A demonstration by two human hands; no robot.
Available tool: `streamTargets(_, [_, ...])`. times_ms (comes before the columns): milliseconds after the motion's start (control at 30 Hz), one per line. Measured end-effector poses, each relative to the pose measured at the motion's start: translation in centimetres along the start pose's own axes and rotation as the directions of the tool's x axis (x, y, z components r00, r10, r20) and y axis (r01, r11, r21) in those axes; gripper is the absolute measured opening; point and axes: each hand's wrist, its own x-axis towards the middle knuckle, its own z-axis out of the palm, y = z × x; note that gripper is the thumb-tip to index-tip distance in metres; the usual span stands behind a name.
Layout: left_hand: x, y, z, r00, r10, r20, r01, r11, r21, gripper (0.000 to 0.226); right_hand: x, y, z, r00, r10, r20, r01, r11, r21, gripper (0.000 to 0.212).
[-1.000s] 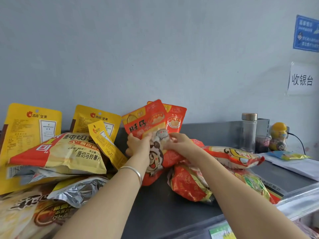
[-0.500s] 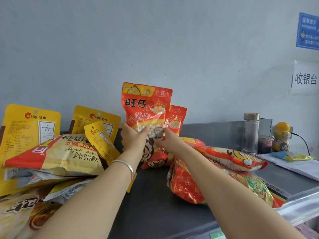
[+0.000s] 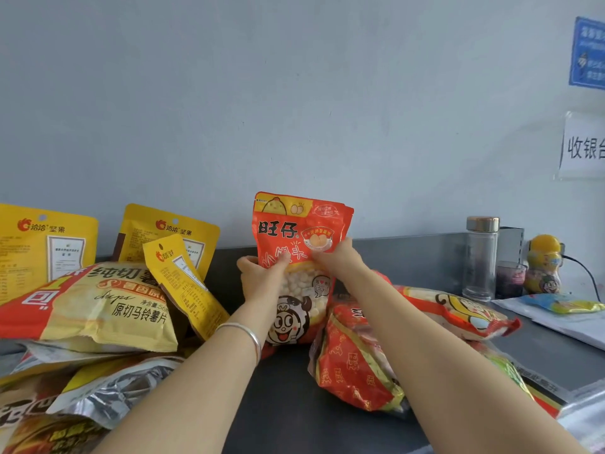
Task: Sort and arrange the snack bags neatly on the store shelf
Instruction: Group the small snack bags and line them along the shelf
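Left hand (image 3: 262, 278) and right hand (image 3: 342, 261) gripping a red snack bag (image 3: 296, 229) by its sides, bag standing upright between them on the dark shelf (image 3: 281, 398), showing a clear window of pale round puffs, cartoon face below, yellow chick on top.

left grip (image 3: 262, 278): fingers curled, clamped, arm stretched forward | right grip (image 3: 337, 257): fingers curled, clamped, arm stretched forward
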Motion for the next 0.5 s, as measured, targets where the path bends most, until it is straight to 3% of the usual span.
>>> streamTargets(100, [0.6,-0.3,0.1,0.999,-0.036,0.015,0.037,0.997,-0.071,0.064,1.9,0.4,0.2,0.991,0.044,0.124,-0.061,0.989,0.131,0.129])
streamTargets(200, [1.3,-0.9,0.2,0.993,-0.102,0.064,0.109,0.987,-0.120,0.066,3.7,1.3,0.9,0.987,0.020,0.157,-0.052,0.979,0.199,0.138])
streamTargets(267, [1.5,-1.1,0.1,0.994,-0.100,0.045,0.105,0.987,-0.122,0.059,2.5,1.0,0.6,0.981,-0.040,0.192,-0.007,0.972,0.236,0.117])
streamTargets(367, [1.5,-1.1,-0.4,0.994,-0.092,-0.064,0.083,0.988,-0.127,0.054,1.1,0.4,0.6,0.949,-0.154,0.273,0.074,0.956,0.284,0.047])
streamTargets(500, [1.0,-0.9,-0.5,0.985,-0.152,-0.076,0.142,0.983,-0.119,0.064,0.3,-0.2,1.0,0.951,-0.187,0.248,0.106,0.946,0.308,0.043])
